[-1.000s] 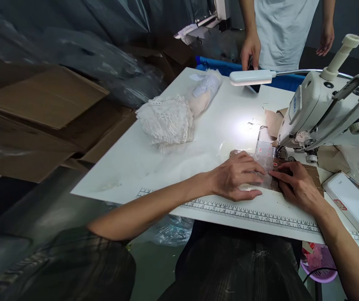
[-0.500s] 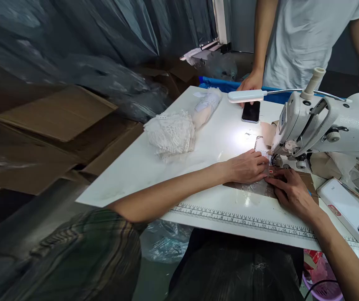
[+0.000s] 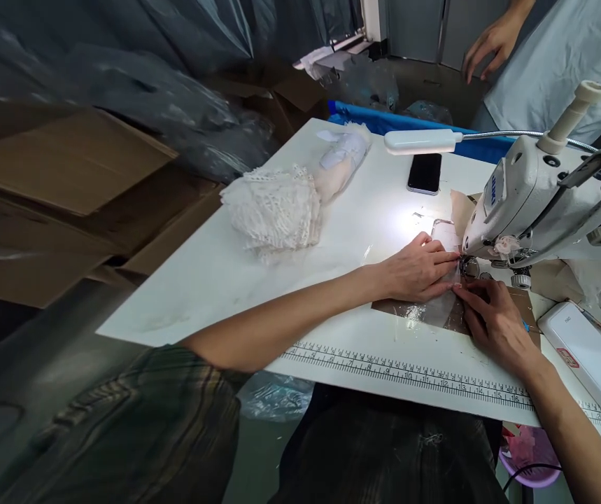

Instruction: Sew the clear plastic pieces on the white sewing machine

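My left hand (image 3: 422, 271) lies flat with its fingers stretched toward the needle of a white sewing machine (image 3: 536, 189). Beneath its palm and fingers is a piece of sheer pale fabric (image 3: 441, 309). My right hand (image 3: 497, 318) is on the near side of the needle, its thumb and forefinger closed at the fabric's edge by my left fingertips. The fabric lies over a brown plate (image 3: 525, 302) on the machine bed. My fingers partly hide the presser foot and the stitching spot.
White lace (image 3: 273, 210) and a rolled pale bundle (image 3: 345, 161) lie on the white table (image 3: 189, 287). A phone (image 3: 425, 173) is under the lamp (image 3: 420, 142). A white device (image 3: 588, 353) is at right. Cardboard boxes (image 3: 64, 161) stand left; another person's hand (image 3: 497, 45) is behind.
The other person's hand has lifted off the phone and moved back to the right. My view has shifted slightly. My left fingers have straightened; both hands stay at the needle.
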A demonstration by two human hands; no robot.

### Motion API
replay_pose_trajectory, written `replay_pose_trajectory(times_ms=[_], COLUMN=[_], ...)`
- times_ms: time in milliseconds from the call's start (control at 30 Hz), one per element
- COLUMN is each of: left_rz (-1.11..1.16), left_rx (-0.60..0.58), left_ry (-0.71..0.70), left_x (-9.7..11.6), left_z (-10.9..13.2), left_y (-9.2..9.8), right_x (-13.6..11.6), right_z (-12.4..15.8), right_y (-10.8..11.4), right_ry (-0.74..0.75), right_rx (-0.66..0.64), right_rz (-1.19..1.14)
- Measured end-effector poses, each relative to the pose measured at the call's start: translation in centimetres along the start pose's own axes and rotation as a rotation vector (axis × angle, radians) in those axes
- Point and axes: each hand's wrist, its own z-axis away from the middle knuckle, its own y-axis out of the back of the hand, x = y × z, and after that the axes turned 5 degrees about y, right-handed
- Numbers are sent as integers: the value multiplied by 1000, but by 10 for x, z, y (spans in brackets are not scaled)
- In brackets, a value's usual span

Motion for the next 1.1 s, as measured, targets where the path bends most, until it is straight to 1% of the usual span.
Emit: replay_pose_trajectory(times_ms=[133, 267, 467, 700, 933, 1100], left_rz=[72, 123, 107, 101, 145, 113], left_rx=[24, 4, -22, 12, 1, -10], left_ry=[44, 79, 74, 80, 110, 112], left_x=[2, 4, 7, 8, 8, 10], left_z=[3, 2, 1, 1, 2, 1], left_y=[-3, -4, -4, -5, -5, -3], right_x=[0, 1, 1, 0, 0, 1], right_z=[0, 1, 0, -1, 0, 0], right_y=[1, -2, -2, 1, 0, 0], right_ry=[-7, -11, 1, 19, -16, -26], right_rx=[-12, 3, 35, 44, 27, 29], right_rz=[-2, -11, -4, -14, -33, -42])
